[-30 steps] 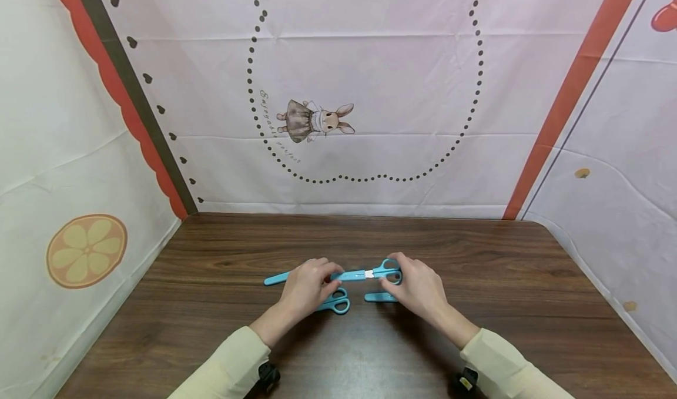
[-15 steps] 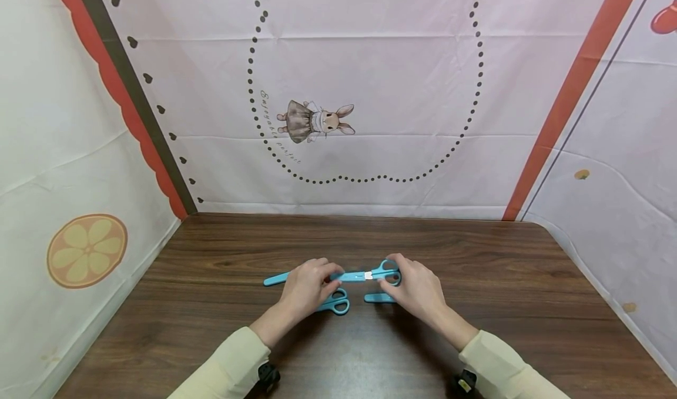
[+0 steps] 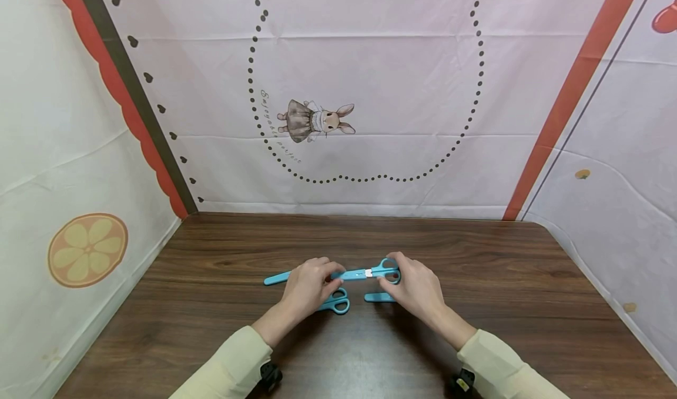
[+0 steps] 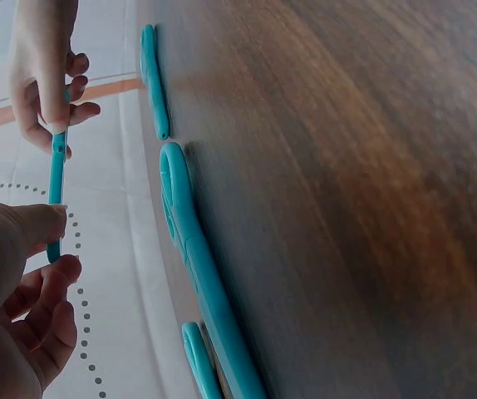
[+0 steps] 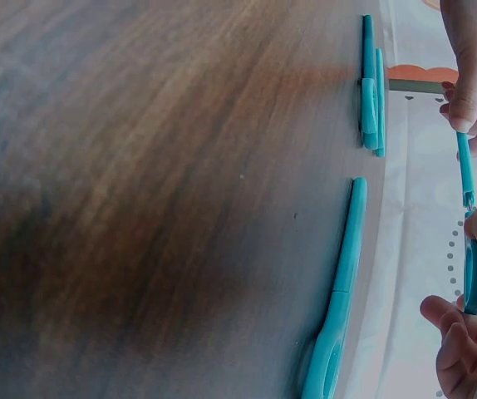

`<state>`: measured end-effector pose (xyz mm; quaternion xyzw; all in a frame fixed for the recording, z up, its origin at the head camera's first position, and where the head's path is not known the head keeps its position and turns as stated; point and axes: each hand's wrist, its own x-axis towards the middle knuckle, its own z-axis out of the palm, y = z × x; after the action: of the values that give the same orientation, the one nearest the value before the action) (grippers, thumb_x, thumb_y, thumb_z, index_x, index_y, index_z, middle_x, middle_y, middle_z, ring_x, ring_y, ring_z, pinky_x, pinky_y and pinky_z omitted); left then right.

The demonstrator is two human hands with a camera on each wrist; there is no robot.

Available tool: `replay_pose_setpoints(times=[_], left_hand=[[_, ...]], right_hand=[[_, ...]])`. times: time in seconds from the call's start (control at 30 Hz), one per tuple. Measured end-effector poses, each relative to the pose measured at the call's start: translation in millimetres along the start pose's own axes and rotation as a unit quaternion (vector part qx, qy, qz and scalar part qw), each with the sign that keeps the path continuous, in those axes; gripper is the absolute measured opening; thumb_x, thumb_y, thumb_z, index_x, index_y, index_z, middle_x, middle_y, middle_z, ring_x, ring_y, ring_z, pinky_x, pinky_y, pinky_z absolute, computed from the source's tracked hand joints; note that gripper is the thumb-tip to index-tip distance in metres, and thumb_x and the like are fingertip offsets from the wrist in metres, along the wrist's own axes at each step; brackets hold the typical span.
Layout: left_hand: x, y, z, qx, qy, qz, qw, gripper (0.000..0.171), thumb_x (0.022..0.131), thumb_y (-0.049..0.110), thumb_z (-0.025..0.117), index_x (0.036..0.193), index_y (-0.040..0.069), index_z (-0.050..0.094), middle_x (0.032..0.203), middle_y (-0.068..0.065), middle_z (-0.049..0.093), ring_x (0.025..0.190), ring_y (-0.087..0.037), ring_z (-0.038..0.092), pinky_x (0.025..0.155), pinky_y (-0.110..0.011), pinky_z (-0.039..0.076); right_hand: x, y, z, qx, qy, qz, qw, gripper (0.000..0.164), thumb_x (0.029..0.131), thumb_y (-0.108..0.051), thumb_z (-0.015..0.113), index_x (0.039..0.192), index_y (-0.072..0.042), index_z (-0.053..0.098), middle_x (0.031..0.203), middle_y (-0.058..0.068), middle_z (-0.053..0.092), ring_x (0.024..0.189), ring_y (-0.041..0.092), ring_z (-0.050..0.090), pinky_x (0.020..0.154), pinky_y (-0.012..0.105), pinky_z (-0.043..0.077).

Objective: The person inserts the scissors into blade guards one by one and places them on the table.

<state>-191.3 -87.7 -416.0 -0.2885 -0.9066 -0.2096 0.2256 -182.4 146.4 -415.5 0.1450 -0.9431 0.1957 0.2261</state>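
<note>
Between both hands, above the table, hangs a pair of light-blue scissors (image 3: 378, 272). A blue blade cover (image 3: 353, 275) sits over most of its blades, and a short strip of bare metal shows between cover and handles. My left hand (image 3: 305, 284) pinches the cover between thumb and fingers. My right hand (image 3: 420, 284) holds the finger loops. Below the left hand lie covered blue scissors (image 4: 209, 283), partly hidden in the head view. Another blue covered blade (image 3: 277, 278) lies behind that hand. Under the right hand rests another pair of covered scissors (image 5: 346, 258).
All of this is on or above a dark wood table (image 3: 338, 358). A white printed cloth (image 3: 412, 93) hangs behind the table, and similar cloth stands along both sides.
Both hands keep the same grips and nearly the same place. The held scissors tilt very slightly, and the bare metal strip looks about the same length.
</note>
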Motion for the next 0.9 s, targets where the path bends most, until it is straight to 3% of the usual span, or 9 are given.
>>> replay_pose_setpoints(times=[0.9], left_hand=[[2.8, -0.1, -0.1, 0.009, -0.001, 0.003, 1.0000, 0.014, 0.079, 0.023, 0.073, 0.093, 0.020, 0.072, 0.073, 0.007, 0.060, 0.061, -0.002, 0.051, 0.050, -0.015, 0.040]], right_hand=[[1.2, -2.4, 2.0, 0.012, -0.004, 0.008, 1.000, 0.044, 0.074, -0.037, 0.073, 0.109, -0.013, 0.060, 0.072, -0.001, 0.065, 0.055, 0.006, 0.054, 0.044, 0.020, 0.036]])
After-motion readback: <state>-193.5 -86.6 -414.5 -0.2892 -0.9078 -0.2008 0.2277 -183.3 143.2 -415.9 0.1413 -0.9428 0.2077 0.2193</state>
